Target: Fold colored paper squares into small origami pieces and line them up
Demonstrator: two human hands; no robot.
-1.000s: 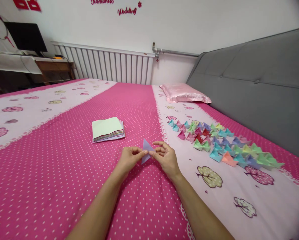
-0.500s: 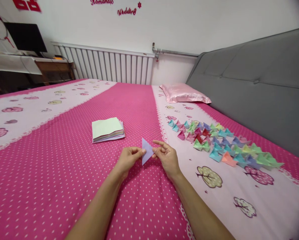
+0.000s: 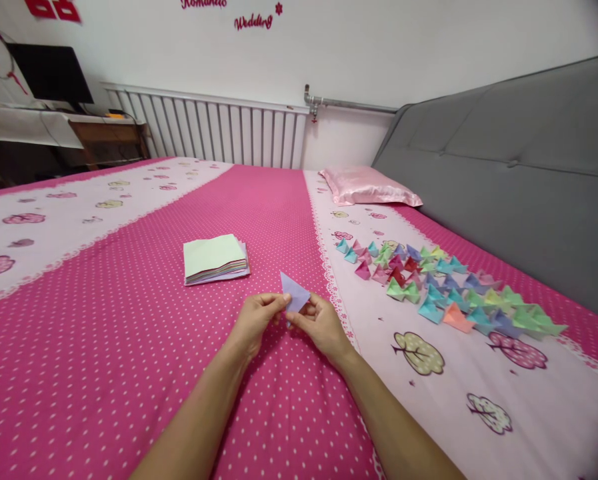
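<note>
We pinched the lilac paper, a triangle, over the bed, the grip of our left hand closed on its left edge and that of our right hand on its lower right part, some fingers hidden behind it. Beyond our hands and to the left lay a stack of sheets, pale green on top, while to our right the many-coloured boats stood close together on a pale strip. Farther off we saw a pink pillow near the grey headboard.
</note>
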